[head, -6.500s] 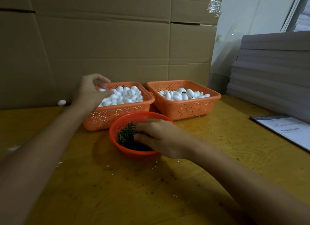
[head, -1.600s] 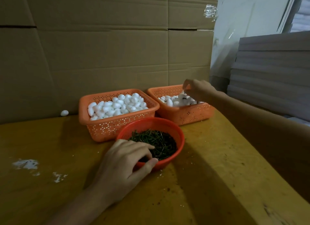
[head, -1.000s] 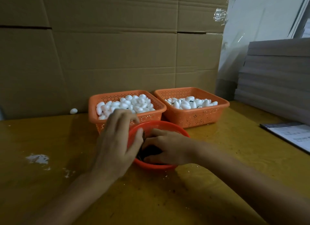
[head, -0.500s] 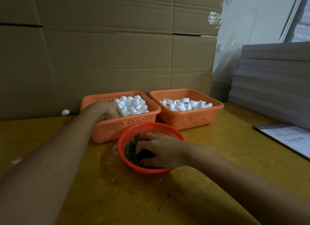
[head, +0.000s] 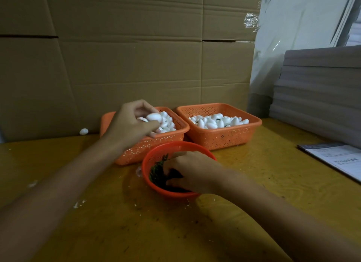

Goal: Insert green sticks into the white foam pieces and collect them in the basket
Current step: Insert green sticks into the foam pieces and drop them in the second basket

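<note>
A round bowl [head: 185,144] sits mid-tabletop [head: 254,173], with sticks [head: 156,170] in it and the right hand [head: 191,170] among them. From the bowl, the left basket [head: 156,146] is at 11 o'clock and the right basket [head: 220,137] at 1 o'clock, side by side, each with foam pieces [head: 213,122] in it. The left hand [head: 130,123] pinches a single foam piece [head: 154,117] above the left basket. A loose foam piece [head: 83,131] lies at 10 o'clock against the cardboard wall [head: 136,66] behind. A paper sheet [head: 336,158] lies at 3 o'clock, and a stack of boards [head: 320,89] stands at 2 o'clock.
</note>
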